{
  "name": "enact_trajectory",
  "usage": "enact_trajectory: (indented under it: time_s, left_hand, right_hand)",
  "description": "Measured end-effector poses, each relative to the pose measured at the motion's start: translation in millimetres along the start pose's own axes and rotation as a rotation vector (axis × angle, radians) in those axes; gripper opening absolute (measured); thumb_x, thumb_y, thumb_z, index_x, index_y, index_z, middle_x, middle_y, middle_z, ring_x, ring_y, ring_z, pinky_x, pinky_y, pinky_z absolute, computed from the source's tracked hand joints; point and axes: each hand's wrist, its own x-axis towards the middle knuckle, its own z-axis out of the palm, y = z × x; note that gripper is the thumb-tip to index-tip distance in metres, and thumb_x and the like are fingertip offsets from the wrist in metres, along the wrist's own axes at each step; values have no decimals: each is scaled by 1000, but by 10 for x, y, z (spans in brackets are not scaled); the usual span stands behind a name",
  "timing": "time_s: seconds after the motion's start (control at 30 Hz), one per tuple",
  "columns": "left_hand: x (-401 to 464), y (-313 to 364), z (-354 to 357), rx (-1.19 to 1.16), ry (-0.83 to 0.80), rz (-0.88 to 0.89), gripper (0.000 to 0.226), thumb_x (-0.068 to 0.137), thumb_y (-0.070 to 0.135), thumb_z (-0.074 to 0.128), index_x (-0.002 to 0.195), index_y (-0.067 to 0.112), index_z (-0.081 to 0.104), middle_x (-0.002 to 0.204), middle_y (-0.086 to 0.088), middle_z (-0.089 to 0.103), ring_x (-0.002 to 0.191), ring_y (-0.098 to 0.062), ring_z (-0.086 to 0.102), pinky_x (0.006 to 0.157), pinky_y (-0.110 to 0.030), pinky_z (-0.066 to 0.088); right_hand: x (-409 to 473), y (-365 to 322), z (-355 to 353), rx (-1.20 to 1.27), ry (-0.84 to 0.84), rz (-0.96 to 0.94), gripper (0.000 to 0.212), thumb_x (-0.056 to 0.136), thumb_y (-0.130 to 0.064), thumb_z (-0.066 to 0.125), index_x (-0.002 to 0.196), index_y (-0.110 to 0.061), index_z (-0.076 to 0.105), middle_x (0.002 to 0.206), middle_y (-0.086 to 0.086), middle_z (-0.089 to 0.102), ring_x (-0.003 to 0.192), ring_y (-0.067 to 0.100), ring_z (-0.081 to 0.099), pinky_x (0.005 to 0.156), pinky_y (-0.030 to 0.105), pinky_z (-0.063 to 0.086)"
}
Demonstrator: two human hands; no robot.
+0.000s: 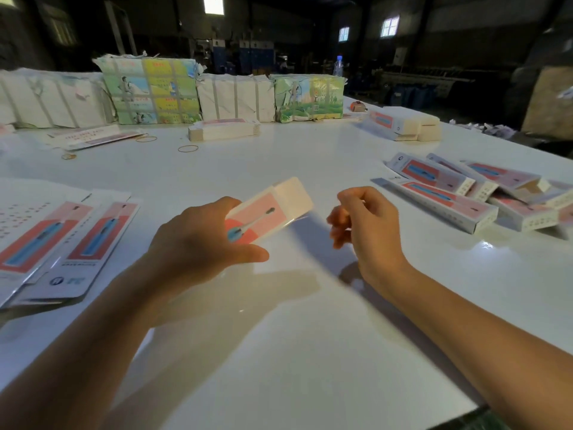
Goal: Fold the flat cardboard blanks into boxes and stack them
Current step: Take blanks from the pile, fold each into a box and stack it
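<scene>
My left hand (198, 240) grips a folded pink-and-white box (269, 209) printed with a blue toothbrush, holding it above the middle of the white table (310, 305). My right hand (362, 221) hovers just right of the box with fingers loosely curled, holding nothing and not touching it. Flat printed blanks (62, 240) lie spread at the left. Several folded boxes (471, 193) lie in a loose pile at the right.
Strapped bundles of wrapped paper (148, 88) line the table's far edge, with a stack of flat blanks (223, 130) in front of them. Rubber bands (187, 148) lie nearby. More stacked boxes (406, 124) sit far right, and a water bottle (338, 65) stands behind.
</scene>
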Motion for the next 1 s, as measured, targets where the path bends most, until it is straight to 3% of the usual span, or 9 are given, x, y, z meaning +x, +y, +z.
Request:
enact_trajectory:
  time_s: [0.13,0.2,0.3,0.43,0.6,0.7,0.8,0.9,1.0]
  left_hand:
    - [-8,-18,25,-18,30,18,67,51,72,54,111,44,40,106,16,58,88,-17,57,73,-30,44]
    - [-10,-21,27,-23,14,14,68,52,72,53,112,43,42,110,14,59,91,-18,59,76,-32,47]
    - [-14,-5,28,-26,9,19,70,52,72,52,115,41,42,115,12,59,94,-20,59,80,-35,49]
    - [-26,48,49,-15,-15,56,74,52,72,51,119,40,42,115,12,59,96,-20,58,84,-38,50]
    - [-63,63,71,48,-36,122,78,53,74,50,123,41,41,117,14,59,93,-15,59,80,-32,49]
    - [-58,57,86,90,-18,138,77,57,74,53,125,40,40,119,14,59,90,-14,57,75,-28,45]
    - [-43,55,118,109,0,141,73,65,72,61,125,37,40,122,11,58,84,-13,54,72,-27,45]
    - [-44,87,173,155,34,136,68,66,73,59,121,37,40,119,12,58,80,-12,51,67,-26,42]
    - [-44,110,210,192,61,128,62,71,70,60,120,37,40,117,12,58,78,-11,50,61,-24,40]
  right_hand:
    - [-183,91,111,-249,-89,-256,30,89,-7,59,76,-31,70,73,-14,65,58,3,56,57,21,45]
    - [-217,136,159,-298,-161,-292,26,90,-5,59,94,-26,72,85,-19,64,66,0,57,66,21,45]
    - [-238,147,176,-286,-193,-303,26,92,-2,56,111,-14,69,99,-16,60,67,-1,57,65,18,47]
    - [-276,104,214,-230,-264,-273,38,92,-2,56,101,-37,66,91,-8,63,63,3,56,59,18,48]
    - [-228,103,199,-283,-289,-155,56,91,-8,59,141,-26,41,81,4,60,66,11,54,66,26,49]
    - [-216,97,212,-306,-284,-125,47,89,-6,60,133,-21,51,77,0,59,64,11,53,69,29,45]
    - [-213,64,218,-214,-273,-84,26,87,-1,59,106,-17,65,72,6,61,56,9,52,55,24,45]
    - [-222,46,223,-189,-306,-78,37,88,3,53,84,-30,69,70,-5,66,52,3,50,48,17,42]
    - [-208,29,221,-199,-337,-96,48,89,5,49,81,-38,67,66,-20,65,53,-1,53,51,9,39]
